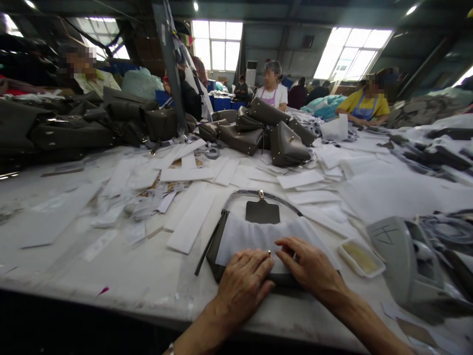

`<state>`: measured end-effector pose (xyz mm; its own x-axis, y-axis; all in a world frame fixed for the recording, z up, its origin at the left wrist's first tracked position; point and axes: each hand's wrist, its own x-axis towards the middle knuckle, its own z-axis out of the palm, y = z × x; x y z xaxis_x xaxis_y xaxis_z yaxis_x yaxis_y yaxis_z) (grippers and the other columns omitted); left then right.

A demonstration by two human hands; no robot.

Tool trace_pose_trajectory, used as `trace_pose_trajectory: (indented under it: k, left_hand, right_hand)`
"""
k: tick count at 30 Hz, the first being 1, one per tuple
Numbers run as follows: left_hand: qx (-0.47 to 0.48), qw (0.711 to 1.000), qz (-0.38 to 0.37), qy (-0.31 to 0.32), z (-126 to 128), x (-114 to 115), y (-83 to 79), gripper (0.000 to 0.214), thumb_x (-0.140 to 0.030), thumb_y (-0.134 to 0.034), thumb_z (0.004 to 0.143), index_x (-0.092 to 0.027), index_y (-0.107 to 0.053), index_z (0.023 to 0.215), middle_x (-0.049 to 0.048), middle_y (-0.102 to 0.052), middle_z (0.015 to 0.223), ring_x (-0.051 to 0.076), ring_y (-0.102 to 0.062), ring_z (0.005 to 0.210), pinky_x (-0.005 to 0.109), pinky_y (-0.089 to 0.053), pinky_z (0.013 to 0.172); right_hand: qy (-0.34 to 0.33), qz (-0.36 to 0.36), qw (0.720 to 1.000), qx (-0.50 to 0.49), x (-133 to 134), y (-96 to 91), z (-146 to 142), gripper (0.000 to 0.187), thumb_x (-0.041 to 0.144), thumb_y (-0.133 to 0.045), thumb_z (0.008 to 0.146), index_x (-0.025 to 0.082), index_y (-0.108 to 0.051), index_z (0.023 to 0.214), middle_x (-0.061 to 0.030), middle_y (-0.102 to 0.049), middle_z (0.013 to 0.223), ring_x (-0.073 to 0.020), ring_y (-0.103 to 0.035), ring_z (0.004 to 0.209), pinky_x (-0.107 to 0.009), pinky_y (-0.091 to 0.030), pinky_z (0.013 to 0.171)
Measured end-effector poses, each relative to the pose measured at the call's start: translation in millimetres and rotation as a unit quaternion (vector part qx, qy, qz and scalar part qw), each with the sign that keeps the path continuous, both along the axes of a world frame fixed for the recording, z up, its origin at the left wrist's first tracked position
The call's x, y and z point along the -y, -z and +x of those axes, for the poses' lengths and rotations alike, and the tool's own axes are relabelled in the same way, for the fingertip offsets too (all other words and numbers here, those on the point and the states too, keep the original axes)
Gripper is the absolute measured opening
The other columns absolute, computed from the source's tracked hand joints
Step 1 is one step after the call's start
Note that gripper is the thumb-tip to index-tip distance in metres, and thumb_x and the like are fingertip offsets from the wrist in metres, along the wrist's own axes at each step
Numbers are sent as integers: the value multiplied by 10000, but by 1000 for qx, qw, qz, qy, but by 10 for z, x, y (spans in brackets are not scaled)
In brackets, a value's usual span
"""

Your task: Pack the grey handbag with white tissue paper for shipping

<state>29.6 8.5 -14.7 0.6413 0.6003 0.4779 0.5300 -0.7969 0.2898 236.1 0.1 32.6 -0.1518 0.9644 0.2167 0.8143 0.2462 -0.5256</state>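
Note:
A dark grey-brown handbag lies on the table in front of me, its wrapped handle arched away from me. Over the bag's front is spread a white protective sheet. A dark flap tab with a gold clasp lies just beyond the sheet. My left hand rests flat on the sheet and the bag's near edge, fingers stretched out. Beside a small gold fitting, my right hand touches the sheet with loosely bent fingers, apart and holding nothing that I can see.
Several dark bags are heaped at the back, more at the left. White strips litter the table. At right stand a shallow dish and a grey tape dispenser. Co-workers sit across the table.

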Motion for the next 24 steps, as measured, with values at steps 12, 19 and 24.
trace_pose_trajectory:
  k: [12, 19, 24]
  left_hand:
    - [15, 1000, -10, 10, -11, -9, -42, 366, -359, -589, 951, -220, -529, 1284, 19, -603, 1317, 209, -541, 1195, 371, -370, 1069]
    - [13, 1000, -13, 4, -11, -2, -7, 365, -378, -562, 964, -232, -531, 1297, 0, -604, 1323, 201, -535, 1205, 368, -348, 1088]
    - [20, 1000, -1, 1, -7, -8, -22, 357, -391, -501, 994, -243, -530, 1317, -13, -602, 1336, 187, -533, 1216, 359, -349, 1079]
  right_hand:
    - [27, 91, 994, 52, 165, -699, 303, 185, 410, -560, 944, 277, -687, 964, 11, -698, 851, -152, -650, 726, -250, -500, 644]
    - [42, 18, 991, 123, -257, -679, 565, 232, 443, -529, 932, 286, -696, 968, 12, -720, 951, -177, -661, 796, -300, -494, 726]
    - [189, -30, 935, 299, -554, -674, 1292, 285, 424, -491, 913, 250, -700, 997, -46, -719, 992, -257, -665, 823, -356, -453, 660]
